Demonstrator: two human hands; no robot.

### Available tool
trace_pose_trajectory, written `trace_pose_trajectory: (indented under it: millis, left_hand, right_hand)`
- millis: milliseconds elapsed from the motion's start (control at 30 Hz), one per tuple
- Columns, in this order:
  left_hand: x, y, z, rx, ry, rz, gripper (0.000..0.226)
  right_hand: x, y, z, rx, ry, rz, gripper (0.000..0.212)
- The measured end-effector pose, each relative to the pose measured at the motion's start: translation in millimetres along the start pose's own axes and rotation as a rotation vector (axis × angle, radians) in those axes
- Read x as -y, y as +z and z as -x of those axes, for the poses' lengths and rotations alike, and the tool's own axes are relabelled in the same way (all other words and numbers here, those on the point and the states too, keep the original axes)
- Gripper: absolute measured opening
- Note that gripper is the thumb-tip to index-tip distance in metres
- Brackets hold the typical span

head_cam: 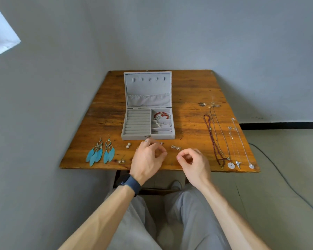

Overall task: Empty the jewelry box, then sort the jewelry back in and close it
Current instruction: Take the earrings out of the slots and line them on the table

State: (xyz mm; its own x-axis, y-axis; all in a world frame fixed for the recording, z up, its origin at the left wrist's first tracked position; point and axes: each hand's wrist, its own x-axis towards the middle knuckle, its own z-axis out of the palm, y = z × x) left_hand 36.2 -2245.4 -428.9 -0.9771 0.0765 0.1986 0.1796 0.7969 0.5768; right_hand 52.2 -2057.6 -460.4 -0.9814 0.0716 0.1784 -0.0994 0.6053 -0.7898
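Both reaching forward — left hand (148,157) fingers curled; right hand (193,163) thumb tip meeting forefinger.

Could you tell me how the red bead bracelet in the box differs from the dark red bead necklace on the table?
The bracelet lies curled in the back right compartment of the open jewelry box; the necklace lies stretched out long on the table, right of the box. The bracelet's beads look bright red and chunky; the necklace's look darker and finer. Both are strands of reddish beads.
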Motion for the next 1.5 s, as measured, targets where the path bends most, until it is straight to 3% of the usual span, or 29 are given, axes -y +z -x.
trace_pose_trajectory:
  millis: [133,400,667,1500]
  left_hand:
    - [-4,18,9,0.024,0.024,-0.082,0.01]
    - [-9,25,6,0.063,-0.003,-0.126,0.012]
    - [-10,18,7,0.083,0.005,-0.101,0.013]
    - [-14,26,6,0.102,0.117,-0.272,0.018]
  right_hand:
    - [-10,-4,7,-0.017,-0.073,0.166,0.003]
    - [-9,-1,3,-0.022,0.049,0.112,0.005]
    - [-12,-3,7,-0.036,0.012,0.068,0.014]
    - [-17,5,5,-0.065,-0.036,0.143,0.011]
